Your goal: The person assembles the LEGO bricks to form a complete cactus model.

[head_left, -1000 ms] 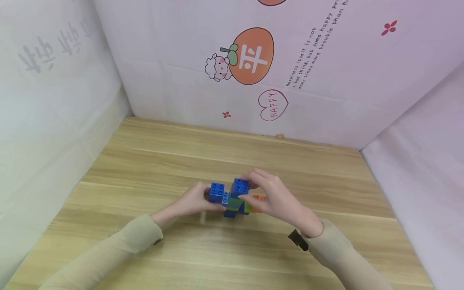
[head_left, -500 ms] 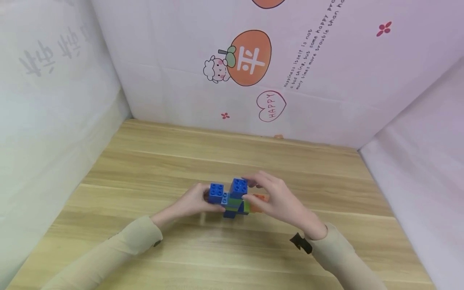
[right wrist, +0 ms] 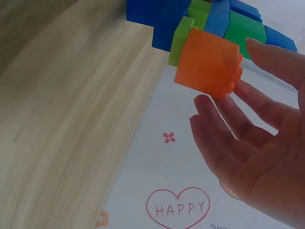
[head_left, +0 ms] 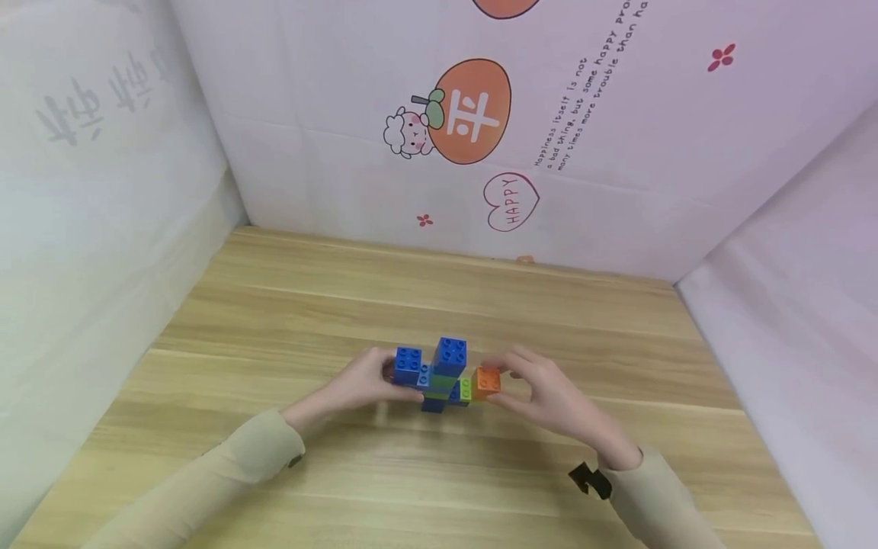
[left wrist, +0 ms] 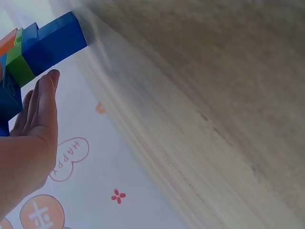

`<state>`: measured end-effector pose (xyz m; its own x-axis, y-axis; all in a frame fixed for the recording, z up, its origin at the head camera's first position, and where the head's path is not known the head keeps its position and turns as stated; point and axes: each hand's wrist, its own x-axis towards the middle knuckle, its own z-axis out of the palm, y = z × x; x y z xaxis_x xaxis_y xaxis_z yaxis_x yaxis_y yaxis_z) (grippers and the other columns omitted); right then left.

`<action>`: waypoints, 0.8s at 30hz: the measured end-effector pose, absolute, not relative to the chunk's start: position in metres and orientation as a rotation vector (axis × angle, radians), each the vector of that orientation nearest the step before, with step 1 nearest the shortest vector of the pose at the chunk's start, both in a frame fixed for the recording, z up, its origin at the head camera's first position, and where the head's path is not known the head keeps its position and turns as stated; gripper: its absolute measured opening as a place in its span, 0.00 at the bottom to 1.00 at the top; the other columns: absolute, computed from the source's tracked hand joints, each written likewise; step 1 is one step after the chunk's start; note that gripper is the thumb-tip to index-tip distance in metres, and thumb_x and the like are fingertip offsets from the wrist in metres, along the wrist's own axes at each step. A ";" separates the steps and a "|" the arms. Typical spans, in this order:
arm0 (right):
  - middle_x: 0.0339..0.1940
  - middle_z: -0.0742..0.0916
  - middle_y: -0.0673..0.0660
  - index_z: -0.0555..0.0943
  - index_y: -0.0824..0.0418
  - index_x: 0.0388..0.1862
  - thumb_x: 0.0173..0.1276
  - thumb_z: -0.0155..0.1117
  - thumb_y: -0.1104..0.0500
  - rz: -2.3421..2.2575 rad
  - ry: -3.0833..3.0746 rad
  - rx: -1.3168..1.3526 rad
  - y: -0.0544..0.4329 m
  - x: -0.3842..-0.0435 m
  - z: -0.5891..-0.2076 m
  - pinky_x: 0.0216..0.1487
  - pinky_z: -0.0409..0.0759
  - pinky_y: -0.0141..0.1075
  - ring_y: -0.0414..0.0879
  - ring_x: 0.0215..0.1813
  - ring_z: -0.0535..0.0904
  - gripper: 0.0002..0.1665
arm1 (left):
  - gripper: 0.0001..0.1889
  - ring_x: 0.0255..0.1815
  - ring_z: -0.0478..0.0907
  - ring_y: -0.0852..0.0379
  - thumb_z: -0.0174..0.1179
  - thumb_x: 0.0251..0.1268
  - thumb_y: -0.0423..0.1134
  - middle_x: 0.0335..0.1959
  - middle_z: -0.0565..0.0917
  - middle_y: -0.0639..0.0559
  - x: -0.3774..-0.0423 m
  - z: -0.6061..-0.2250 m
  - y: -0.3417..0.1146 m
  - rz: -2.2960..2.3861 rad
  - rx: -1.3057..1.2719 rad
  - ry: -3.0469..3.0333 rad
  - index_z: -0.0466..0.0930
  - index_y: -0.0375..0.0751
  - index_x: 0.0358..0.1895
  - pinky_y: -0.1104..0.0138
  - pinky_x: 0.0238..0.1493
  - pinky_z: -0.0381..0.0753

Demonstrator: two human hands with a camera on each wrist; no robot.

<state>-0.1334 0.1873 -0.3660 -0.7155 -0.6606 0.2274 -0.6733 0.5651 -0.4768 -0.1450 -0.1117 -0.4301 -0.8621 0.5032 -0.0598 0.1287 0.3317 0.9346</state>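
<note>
A figure of joined toy building bricks stands upright on the wooden table. Its middle tower (head_left: 450, 366) has a blue brick on top and green below. A dark blue brick (head_left: 408, 366) tops its left arm, joined by a light blue one (head_left: 424, 374). On the right, a lime brick (head_left: 466, 389) leads to an orange brick (head_left: 488, 380). My left hand (head_left: 366, 380) holds the figure's left side between thumb and fingers. My right hand (head_left: 549, 387) has thumb and fingers spread around the orange brick; in the right wrist view (right wrist: 257, 148) they look loose, without a clear grip.
The wooden table (head_left: 343, 290) meets a printed white cloth wall (head_left: 329, 152) at the back. Plain cloth walls stand at left (head_left: 103, 229) and right (head_left: 789, 267). A black strap piece (head_left: 590, 481) hangs by the right cuff.
My right hand has let go of the tall blue brick and moved down and right to the orange brick. My left hand keeps its hold on the figure.
</note>
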 end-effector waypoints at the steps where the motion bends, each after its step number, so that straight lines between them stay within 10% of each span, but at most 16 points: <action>1: 0.51 0.87 0.54 0.81 0.61 0.54 0.59 0.74 0.61 0.860 -2.755 1.175 0.189 -0.133 -0.368 0.49 0.88 0.44 0.47 0.51 0.85 0.23 | 0.26 0.50 0.86 0.53 0.75 0.51 0.42 0.50 0.88 0.45 -0.145 -0.430 -0.112 1.538 0.556 2.267 0.81 0.41 0.55 0.63 0.57 0.86; 24: 0.48 0.87 0.53 0.81 0.60 0.54 0.59 0.73 0.64 0.948 -2.747 1.101 0.196 -0.134 -0.384 0.47 0.89 0.41 0.47 0.48 0.85 0.22 | 0.24 0.51 0.85 0.49 0.72 0.55 0.36 0.52 0.86 0.40 -0.140 -0.422 -0.137 1.660 0.525 2.218 0.80 0.37 0.57 0.69 0.53 0.86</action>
